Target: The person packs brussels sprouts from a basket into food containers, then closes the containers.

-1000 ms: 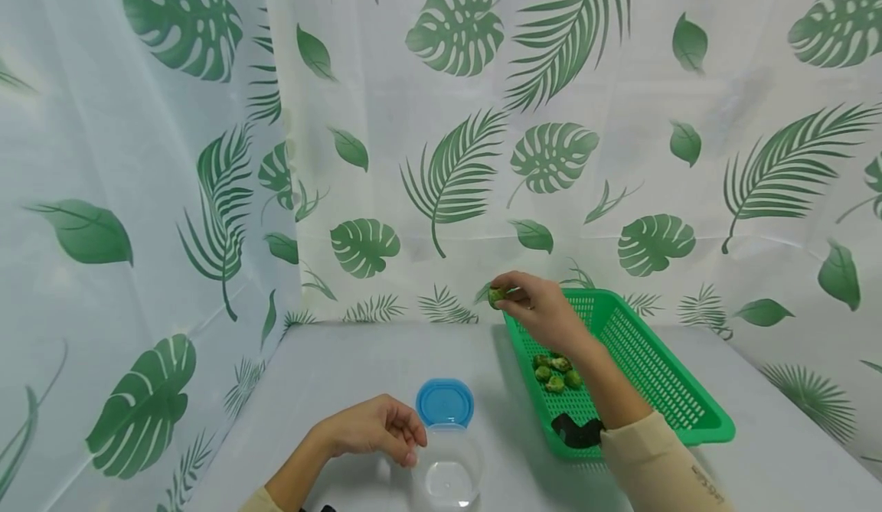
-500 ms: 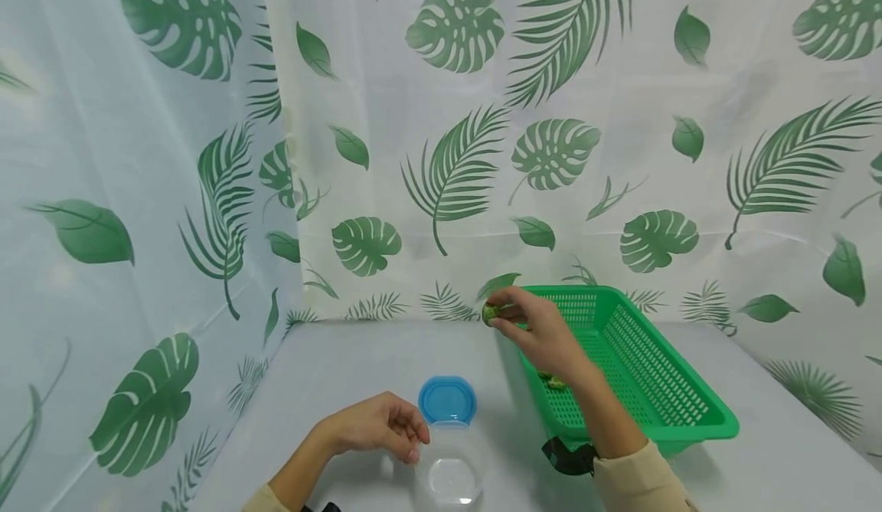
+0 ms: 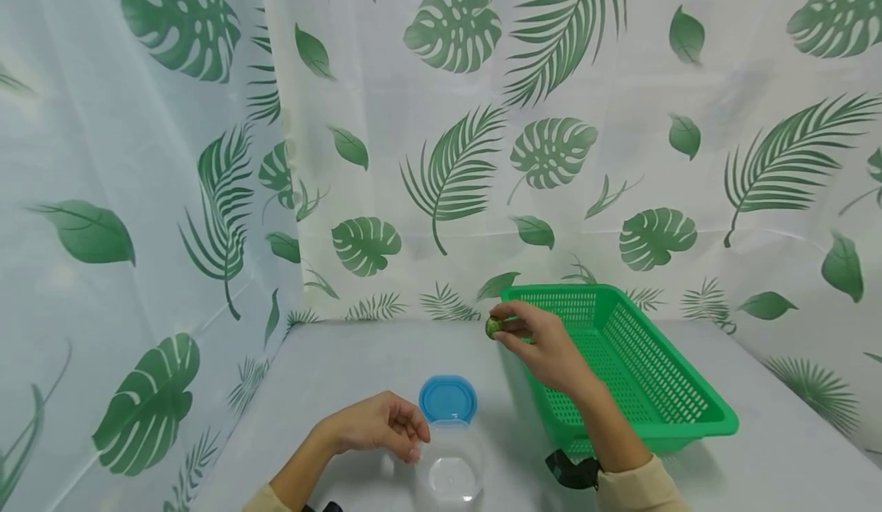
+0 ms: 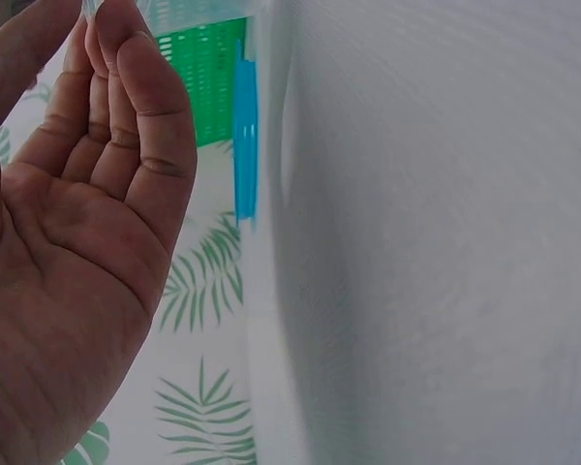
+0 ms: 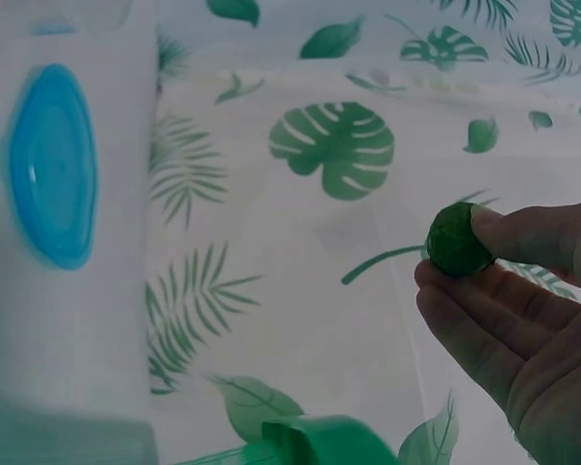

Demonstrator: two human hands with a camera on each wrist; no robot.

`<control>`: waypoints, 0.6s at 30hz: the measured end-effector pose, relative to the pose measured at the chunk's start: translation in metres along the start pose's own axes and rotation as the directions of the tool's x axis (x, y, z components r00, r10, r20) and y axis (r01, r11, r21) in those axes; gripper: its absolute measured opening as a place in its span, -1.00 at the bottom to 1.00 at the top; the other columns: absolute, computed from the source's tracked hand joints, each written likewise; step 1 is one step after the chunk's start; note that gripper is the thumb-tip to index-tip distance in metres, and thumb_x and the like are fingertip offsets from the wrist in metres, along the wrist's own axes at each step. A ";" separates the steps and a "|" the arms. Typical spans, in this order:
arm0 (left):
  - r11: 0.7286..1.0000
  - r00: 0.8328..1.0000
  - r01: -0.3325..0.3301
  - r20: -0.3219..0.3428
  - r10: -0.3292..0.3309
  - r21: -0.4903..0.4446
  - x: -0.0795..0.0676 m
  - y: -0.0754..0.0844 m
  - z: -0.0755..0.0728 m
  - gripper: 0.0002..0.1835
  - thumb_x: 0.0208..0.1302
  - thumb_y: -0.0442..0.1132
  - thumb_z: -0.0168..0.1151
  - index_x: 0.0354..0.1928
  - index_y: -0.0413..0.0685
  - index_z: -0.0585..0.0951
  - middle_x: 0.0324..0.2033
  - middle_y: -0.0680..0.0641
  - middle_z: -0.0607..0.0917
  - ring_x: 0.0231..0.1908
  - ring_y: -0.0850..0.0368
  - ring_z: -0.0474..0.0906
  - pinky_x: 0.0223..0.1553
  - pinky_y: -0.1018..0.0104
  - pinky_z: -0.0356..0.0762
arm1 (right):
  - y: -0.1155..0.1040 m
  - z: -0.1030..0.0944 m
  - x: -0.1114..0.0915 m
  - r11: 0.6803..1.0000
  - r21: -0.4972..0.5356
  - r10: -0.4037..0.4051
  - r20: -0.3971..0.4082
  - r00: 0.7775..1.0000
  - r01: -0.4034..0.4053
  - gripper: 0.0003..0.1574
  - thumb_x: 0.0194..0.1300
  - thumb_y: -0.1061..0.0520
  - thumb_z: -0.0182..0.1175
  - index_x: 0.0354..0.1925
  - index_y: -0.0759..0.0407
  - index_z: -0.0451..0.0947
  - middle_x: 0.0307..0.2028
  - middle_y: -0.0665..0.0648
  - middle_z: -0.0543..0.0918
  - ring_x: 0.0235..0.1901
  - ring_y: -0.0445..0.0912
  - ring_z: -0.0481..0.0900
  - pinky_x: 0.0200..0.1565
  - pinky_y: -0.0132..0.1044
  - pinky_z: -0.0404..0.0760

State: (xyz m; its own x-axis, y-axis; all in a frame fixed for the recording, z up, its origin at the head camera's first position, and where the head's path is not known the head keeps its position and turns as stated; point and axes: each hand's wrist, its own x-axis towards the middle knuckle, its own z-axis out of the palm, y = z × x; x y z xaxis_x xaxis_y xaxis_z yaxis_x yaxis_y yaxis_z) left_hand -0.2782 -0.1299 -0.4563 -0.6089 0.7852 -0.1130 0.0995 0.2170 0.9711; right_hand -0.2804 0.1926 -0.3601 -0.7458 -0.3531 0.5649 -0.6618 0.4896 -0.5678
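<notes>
A Brussels sprout (image 3: 494, 327) is pinched between the thumb and fingertips of my right hand (image 3: 544, 344), raised above the left rim of the green plastic basket (image 3: 678, 359). The right wrist view shows the round sprout (image 5: 458, 239) at the fingertips. My left hand (image 3: 375, 425) is beside a clear plastic container (image 3: 451, 474) and pinches its rim with thumb and fingers. In the left wrist view, a clear edge sits at the fingertips of the left hand (image 4: 87, 223). My right hand and forearm cover part of the basket's inside.
A blue lid (image 3: 448, 399) lies on the white table (image 3: 331, 366) just behind the clear container. A leaf-printed sheet (image 3: 441, 190) hangs at the back, another on the left. A black wrist strap part (image 3: 573, 470) sticks out from my right wrist near the basket's front corner.
My right hand, with the Brussels sprout, has come down a little and nearer. Several sprouts seen earlier in the basket are now hidden behind the arm. My left hand stays at the container.
</notes>
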 end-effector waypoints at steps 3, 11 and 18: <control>1.000 1.000 0.005 -0.004 -0.005 0.001 0.001 0.001 0.000 -0.68 0.19 -0.39 0.49 -0.05 -0.42 0.69 -0.35 0.05 0.75 -0.34 0.27 0.64 -0.28 0.44 0.62 | 0.000 0.002 -0.001 1.000 0.011 0.003 0.018 1.000 -0.003 -0.64 0.37 0.33 0.34 0.10 0.14 0.61 -0.01 0.13 0.72 -0.08 -0.03 0.79 -0.04 -0.27 0.75; 1.000 1.000 0.023 -0.011 -0.023 -0.007 0.001 0.000 -0.001 -0.70 0.20 -0.37 0.49 -0.06 -0.37 0.71 -0.35 0.05 0.75 -0.34 0.26 0.63 -0.28 0.43 0.62 | -0.002 0.011 -0.004 0.998 0.055 -0.008 0.106 0.994 0.002 -0.67 0.36 0.32 0.36 0.06 0.15 0.60 -0.07 0.10 0.71 -0.10 -0.05 0.79 -0.03 -0.32 0.74; 1.000 1.000 0.020 -0.005 -0.020 -0.002 0.001 0.001 0.000 -0.69 0.21 -0.37 0.49 -0.04 -0.38 0.70 -0.35 0.05 0.75 -0.34 0.26 0.62 -0.27 0.43 0.61 | -0.002 0.019 -0.005 0.995 0.093 -0.048 0.213 0.976 0.029 -0.68 0.40 0.24 0.35 0.09 0.18 0.60 -0.03 0.13 0.70 -0.07 -0.03 0.79 -0.04 -0.36 0.73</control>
State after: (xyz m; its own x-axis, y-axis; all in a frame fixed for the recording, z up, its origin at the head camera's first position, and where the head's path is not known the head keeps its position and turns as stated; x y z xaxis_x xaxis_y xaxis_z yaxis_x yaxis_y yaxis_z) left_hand -0.2787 -0.1295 -0.4556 -0.6147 0.7777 -0.1318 0.0856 0.2319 0.9690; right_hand -0.2763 0.1780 -0.3733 -0.7120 -0.5380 0.4512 -0.6874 0.4030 -0.6042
